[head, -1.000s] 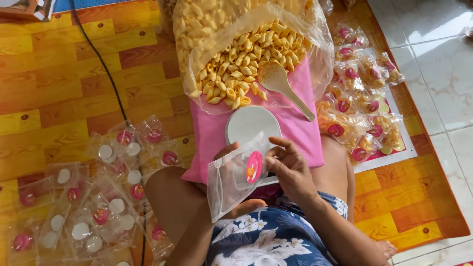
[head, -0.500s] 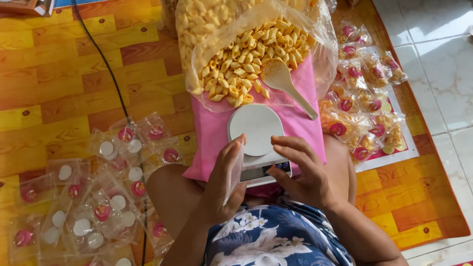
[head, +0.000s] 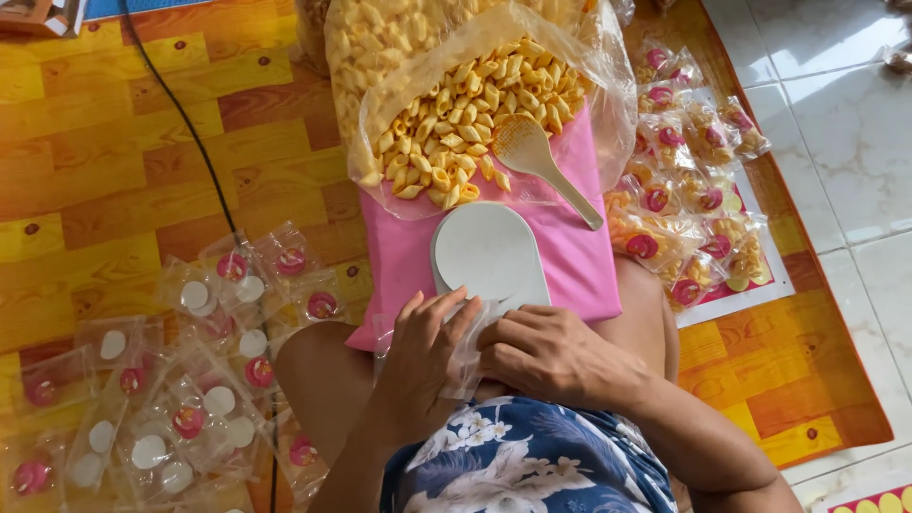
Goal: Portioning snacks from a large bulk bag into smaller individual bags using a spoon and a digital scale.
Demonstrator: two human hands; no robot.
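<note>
My left hand (head: 425, 353) and my right hand (head: 543, 353) meet over my lap and pinch a small clear plastic bag (head: 472, 344) between the fingers. Most of the bag is hidden under the hands. Just beyond them a white oval scale plate (head: 487, 252) rests on a pink cloth (head: 576, 247). Farther out lies a big clear bag of yellow tube-shaped snacks (head: 463, 123), open towards me, with a pale plastic scoop (head: 539, 159) on its mouth.
Several empty clear bags with red and white round labels (head: 190, 380) are spread on the orange wood-pattern mat (head: 114, 180) at the left. Filled snack packets (head: 689, 180) are heaped at the right. A black cable (head: 195, 157) crosses the mat. White tiles (head: 836, 133) lie beyond.
A second ago I held the small bag up with its red label showing. Both hands have since come down and together over it, and the label is now covered.
</note>
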